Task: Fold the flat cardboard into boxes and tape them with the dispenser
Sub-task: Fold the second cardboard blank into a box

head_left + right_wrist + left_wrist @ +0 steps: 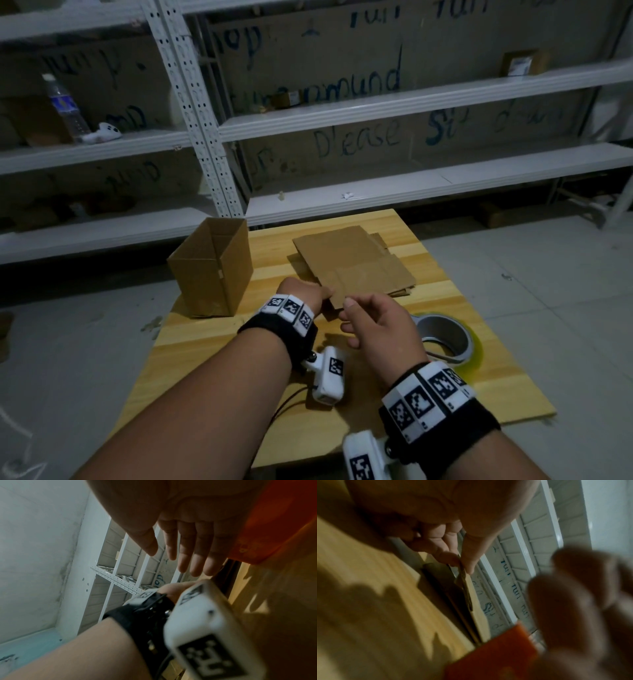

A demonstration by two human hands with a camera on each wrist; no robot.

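A stack of flat cardboard (352,263) lies mid-table. My left hand (323,294) pinches the near corner of the top sheet; the left wrist view shows thumb and forefinger (462,565) closed on the cardboard edge (465,591), lifted slightly. My right hand (349,320) hovers just right of that corner, its fingers (183,555) straight and holding nothing. A folded box (209,270) stands upright and open-topped at the table's left. The tape dispenser (445,339), a grey roll with an orange body (491,655), lies behind my right hand.
The wooden table (428,404) is small, with floor all around its edges. White metal shelving (376,116) fills the wall behind, holding a water bottle (65,106) and small boxes. The left wrist camera (329,377) hangs below my left forearm.
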